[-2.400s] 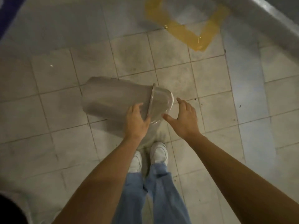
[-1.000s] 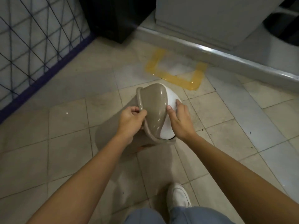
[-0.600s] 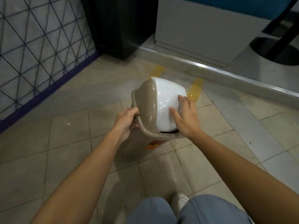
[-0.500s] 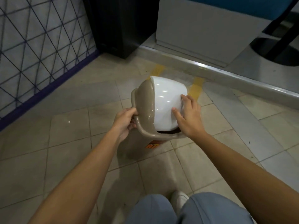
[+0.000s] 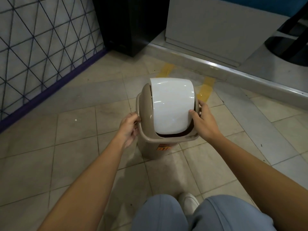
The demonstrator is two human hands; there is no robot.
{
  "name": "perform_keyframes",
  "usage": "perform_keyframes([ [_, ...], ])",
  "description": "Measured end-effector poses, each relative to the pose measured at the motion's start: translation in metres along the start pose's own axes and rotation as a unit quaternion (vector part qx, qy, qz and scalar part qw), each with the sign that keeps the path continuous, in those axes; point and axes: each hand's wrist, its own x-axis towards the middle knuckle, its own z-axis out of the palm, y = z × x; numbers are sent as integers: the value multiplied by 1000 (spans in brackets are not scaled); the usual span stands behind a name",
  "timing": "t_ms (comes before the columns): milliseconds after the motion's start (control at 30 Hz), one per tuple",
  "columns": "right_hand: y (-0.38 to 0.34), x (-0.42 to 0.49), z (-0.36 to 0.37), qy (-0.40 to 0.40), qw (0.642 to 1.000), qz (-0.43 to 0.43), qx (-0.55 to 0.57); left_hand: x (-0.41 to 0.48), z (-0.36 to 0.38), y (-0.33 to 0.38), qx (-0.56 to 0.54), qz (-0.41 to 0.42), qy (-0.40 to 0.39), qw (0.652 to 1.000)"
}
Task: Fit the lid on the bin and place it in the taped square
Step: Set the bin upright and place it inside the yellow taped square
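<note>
A beige bin (image 5: 150, 150) stands upright in front of me, capped by a beige lid (image 5: 144, 104) with a white swing flap (image 5: 171, 104). My left hand (image 5: 129, 128) grips the lid's left rim. My right hand (image 5: 204, 121) holds the right rim, with its thumb on the white flap. A dark gap shows under the flap's near edge. The yellow taped square (image 5: 205, 89) lies on the floor just beyond the bin; the bin hides most of it.
A wire-mesh panel with a purple base (image 5: 41, 47) runs along the left. A dark cabinet (image 5: 128, 25) and a grey unit on a raised metal ledge (image 5: 241, 75) stand behind the square. My legs and a white shoe (image 5: 188, 204) are at the bottom.
The bin went from lying on its side to upright. It has turned so the white flap faces me, and both hands have shifted onto the lid's two sides.
</note>
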Motion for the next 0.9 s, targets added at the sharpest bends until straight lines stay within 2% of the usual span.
perform_keyframes([
  [200, 1, 0, 1, -30, 999, -8, -12, 1, -6, 5, 30, 8, 27, 999],
  [300, 4, -4, 4, -33, 999, -9, -8, -3, -7, 7, 88, 26, 43, 995],
  [433, 7, -4, 5, -48, 998, 13, -26, -5, -9, 9, 215, 65, 27, 974],
  [533, 8, -3, 3, -65, 997, 31, -41, -8, -13, 11, 254, 85, -8, 963],
  [700, 13, -4, -1, -86, 995, 34, -35, -17, -15, 9, 300, 75, -133, 942],
  [800, 18, -4, -4, -89, 995, 37, -26, -17, -10, 9, 330, 95, -158, 926],
  [900, 22, -4, -8, -96, 995, 39, -15, -17, -5, 10, 373, 110, -147, 910],
])
